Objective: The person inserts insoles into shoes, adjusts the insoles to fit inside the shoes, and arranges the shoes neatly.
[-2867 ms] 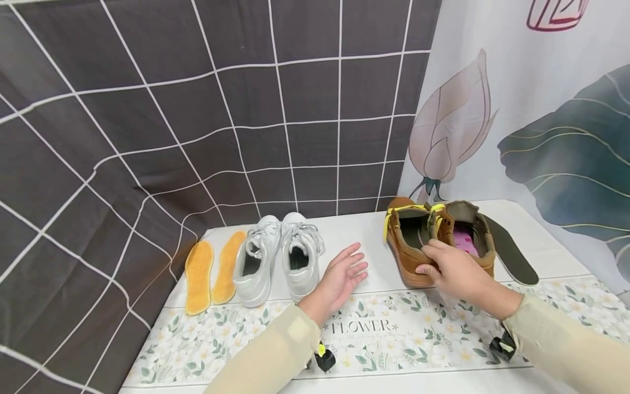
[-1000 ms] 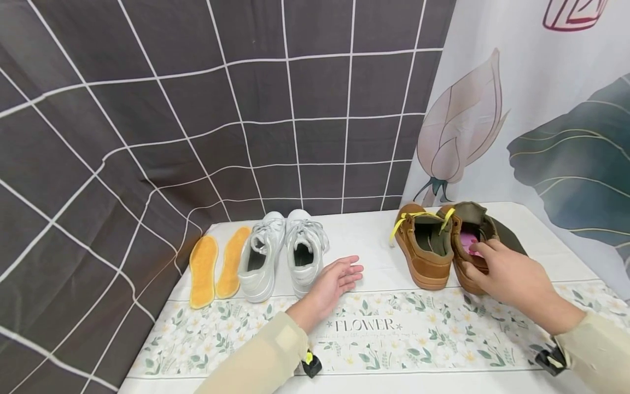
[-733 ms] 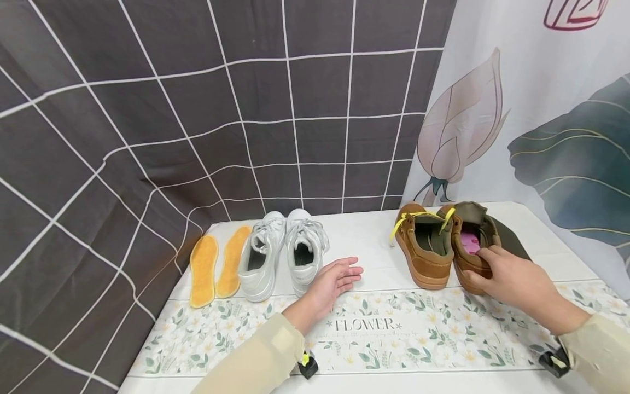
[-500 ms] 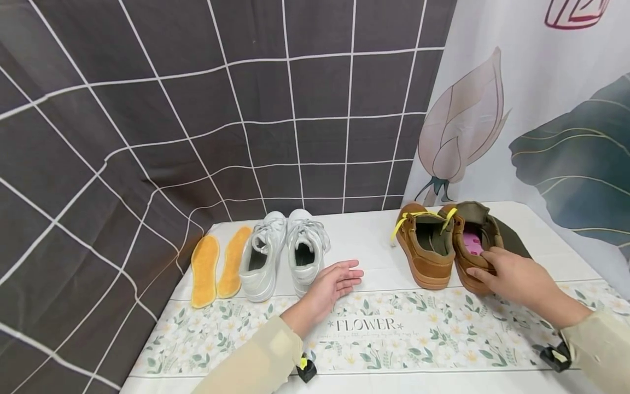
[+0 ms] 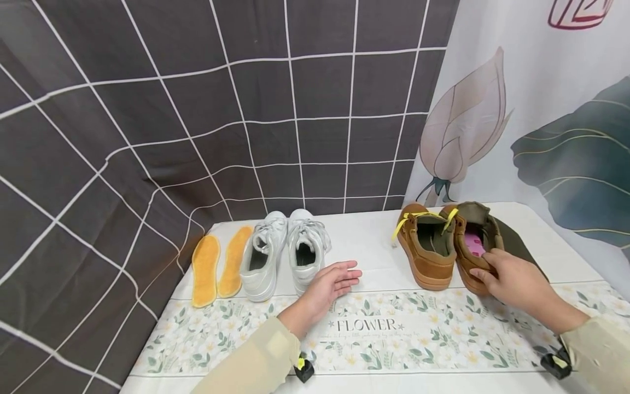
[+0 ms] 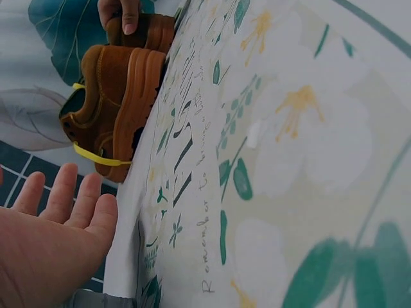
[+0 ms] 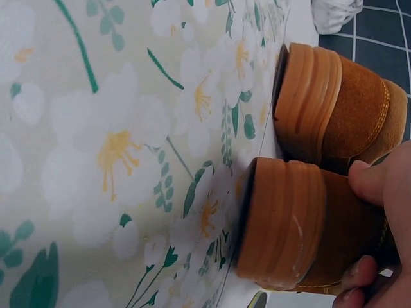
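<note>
At the right of the head view, my right hand (image 5: pixel 517 280) pinches the heel collar of the right brown shoe (image 5: pixel 466 269), thumb outside the heel. A pink insole (image 5: pixel 474 244) shows inside that shoe. Its partner, the left brown shoe (image 5: pixel 427 268) with yellow laces, stands close beside it, toes toward the wall. My left hand (image 5: pixel 326 291) holds nothing; its fingers are relaxed, palm turned inward, just by the right white sneaker (image 5: pixel 304 271). In the right wrist view, the thumb and fingertips are at the heel of the nearer brown shoe (image 7: pixel 282 221).
Left of the right sneaker stands the left white sneaker (image 5: pixel 257 279). Two orange insoles (image 5: pixel 204 271) lie at the far left. A dark insole (image 5: pixel 517 243) lies partly hidden behind the right brown shoe. A gridded curtain (image 5: pixel 315 142) hangs behind the table.
My right hand has gone from the left brown shoe's heel to the right one's. The brown shoes, overlapping earlier, now stand side by side. My left hand has barely moved.
</note>
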Demonstrator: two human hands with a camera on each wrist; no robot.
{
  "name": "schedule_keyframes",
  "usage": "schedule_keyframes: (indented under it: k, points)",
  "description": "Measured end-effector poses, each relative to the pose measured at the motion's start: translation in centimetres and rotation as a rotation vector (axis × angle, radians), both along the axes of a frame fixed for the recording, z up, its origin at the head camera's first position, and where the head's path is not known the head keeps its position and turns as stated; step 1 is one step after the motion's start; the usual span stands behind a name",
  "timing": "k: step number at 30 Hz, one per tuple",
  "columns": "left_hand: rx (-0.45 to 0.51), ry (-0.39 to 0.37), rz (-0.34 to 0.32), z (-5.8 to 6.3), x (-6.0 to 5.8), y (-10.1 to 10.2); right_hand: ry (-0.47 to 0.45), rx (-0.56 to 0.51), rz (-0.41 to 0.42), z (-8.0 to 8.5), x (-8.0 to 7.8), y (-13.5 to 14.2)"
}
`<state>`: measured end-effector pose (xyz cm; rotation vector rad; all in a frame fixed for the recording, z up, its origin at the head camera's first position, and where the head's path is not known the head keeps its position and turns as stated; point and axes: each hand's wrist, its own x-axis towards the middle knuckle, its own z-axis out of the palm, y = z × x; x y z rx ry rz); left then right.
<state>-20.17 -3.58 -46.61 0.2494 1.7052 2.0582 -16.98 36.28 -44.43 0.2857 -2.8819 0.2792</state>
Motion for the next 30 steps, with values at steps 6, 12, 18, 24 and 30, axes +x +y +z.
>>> schedule_keyframes:
  k: [6,12,18,24,30]
  points:
    - [0.000,0.004,-0.001,0.0,-0.1,-0.1,0.048,-0.018,0.000,-0.1,0.0,0.3]
    - [-0.016,0.005,-0.012,0.2,0.3,-0.1,0.129,-0.039,0.014,0.0,-0.2,0.5]
    - [0.017,-0.036,-0.021,0.2,0.3,-0.3,0.164,-0.046,-0.001,0.4,-0.2,0.7]
    - [0.038,-0.060,-0.030,0.1,0.3,-0.5,0.176,-0.045,-0.007,1.2,-0.2,1.1]
    - [0.034,-0.058,-0.024,0.0,0.3,-0.6,0.197,-0.047,-0.017,2.2,0.1,1.5]
